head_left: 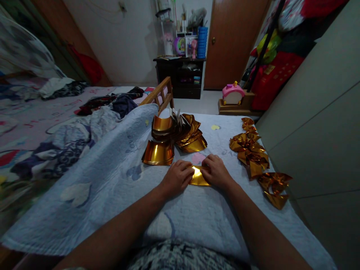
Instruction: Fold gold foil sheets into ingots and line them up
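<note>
A small sheet of gold foil paper point(198, 177) lies on the light blue quilt point(118, 183) in front of me. My left hand point(177, 177) presses on its left end with fingers curled down. On the sheet's right end sits my right hand point(215, 170), fingers pinched on the paper. Just beyond my hands are stacks of flat gold sheets point(159, 153) and a fanned pile of more sheets point(189, 132).
A row of folded gold paper pieces point(253, 153) runs along the right side of the quilt beside a grey wall point(317, 123). Bedding and clothes lie to the left. A wooden bed rail point(161, 94), a dark shelf unit point(182, 77) and a pink toy point(233, 93) stand beyond.
</note>
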`<action>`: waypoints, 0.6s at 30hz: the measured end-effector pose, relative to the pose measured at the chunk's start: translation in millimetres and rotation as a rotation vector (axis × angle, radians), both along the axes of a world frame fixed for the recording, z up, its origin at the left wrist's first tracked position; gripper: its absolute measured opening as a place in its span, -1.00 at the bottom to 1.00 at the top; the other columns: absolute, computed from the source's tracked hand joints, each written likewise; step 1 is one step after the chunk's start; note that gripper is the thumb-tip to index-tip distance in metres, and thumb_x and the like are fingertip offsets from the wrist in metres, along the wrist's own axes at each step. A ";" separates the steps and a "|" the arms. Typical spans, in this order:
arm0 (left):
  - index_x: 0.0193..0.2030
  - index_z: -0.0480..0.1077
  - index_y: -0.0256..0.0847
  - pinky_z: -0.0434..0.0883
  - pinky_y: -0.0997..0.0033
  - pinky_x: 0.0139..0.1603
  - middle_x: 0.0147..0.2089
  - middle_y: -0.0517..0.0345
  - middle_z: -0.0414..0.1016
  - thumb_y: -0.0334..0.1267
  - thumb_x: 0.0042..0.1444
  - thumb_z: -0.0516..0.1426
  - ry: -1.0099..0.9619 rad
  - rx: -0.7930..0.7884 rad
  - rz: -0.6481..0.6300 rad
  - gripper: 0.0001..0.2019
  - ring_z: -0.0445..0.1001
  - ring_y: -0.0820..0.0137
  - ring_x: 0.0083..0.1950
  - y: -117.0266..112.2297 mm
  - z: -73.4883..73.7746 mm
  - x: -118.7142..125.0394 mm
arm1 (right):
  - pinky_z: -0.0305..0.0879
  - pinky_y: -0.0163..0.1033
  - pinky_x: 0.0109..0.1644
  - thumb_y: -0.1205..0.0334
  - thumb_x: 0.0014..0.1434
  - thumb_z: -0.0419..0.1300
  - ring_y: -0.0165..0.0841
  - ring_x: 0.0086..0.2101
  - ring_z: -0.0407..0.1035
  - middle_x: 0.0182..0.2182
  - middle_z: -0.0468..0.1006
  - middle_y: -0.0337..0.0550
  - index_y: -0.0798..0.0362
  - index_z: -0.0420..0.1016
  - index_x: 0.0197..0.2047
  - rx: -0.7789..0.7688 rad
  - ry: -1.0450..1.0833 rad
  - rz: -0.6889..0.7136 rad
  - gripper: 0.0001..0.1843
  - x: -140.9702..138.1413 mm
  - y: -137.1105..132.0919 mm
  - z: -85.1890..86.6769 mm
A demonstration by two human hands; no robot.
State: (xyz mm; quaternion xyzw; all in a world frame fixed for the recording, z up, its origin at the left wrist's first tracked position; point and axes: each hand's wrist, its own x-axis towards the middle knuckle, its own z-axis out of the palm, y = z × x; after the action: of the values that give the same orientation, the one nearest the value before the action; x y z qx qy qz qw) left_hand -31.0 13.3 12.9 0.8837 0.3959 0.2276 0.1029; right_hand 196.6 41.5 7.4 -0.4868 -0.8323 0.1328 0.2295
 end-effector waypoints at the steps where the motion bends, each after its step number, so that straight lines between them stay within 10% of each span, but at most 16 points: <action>1: -0.01 0.50 -0.14 0.34 0.11 0.12 0.10 0.01 0.51 -0.30 0.33 0.09 0.000 0.012 -0.023 -0.81 0.37 0.18 0.10 0.1 -0.2 0.0 | 0.14 -0.15 -0.03 0.25 0.18 0.23 -0.21 -0.15 0.27 -0.20 0.46 -0.07 0.05 0.51 -0.21 0.004 -0.012 -0.009 -0.90 0.1 1.1 -2.0; 13: 0.01 0.46 -0.18 0.37 0.07 0.12 0.10 -0.07 0.51 -0.06 0.13 0.30 -0.021 -0.036 -0.181 -0.63 0.42 0.11 0.10 0.9 4.3 -3.3 | 0.12 -0.17 -0.09 0.36 0.18 0.19 -0.23 -0.19 0.27 -0.24 0.46 -0.10 0.05 0.45 -0.27 -0.039 0.000 -0.018 -0.96 3.9 8.5 -10.8; 18: -0.13 0.51 -0.20 0.40 0.19 0.02 -0.06 0.00 0.57 -0.19 0.26 0.20 -0.053 0.040 -0.196 -0.85 0.46 0.22 -0.02 0.4 2.2 -3.3 | 0.12 -0.17 -0.03 0.35 0.24 0.17 -0.23 -0.14 0.27 -0.19 0.47 -0.09 0.05 0.52 -0.21 -0.111 -0.058 0.005 -0.90 4.7 11.2 -5.8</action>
State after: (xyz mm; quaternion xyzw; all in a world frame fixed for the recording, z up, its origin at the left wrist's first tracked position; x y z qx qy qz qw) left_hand -34.3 13.7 15.0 0.9138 0.2999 0.2477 0.1174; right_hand 201.3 52.6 1.6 -0.5002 -0.8313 0.1652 0.1775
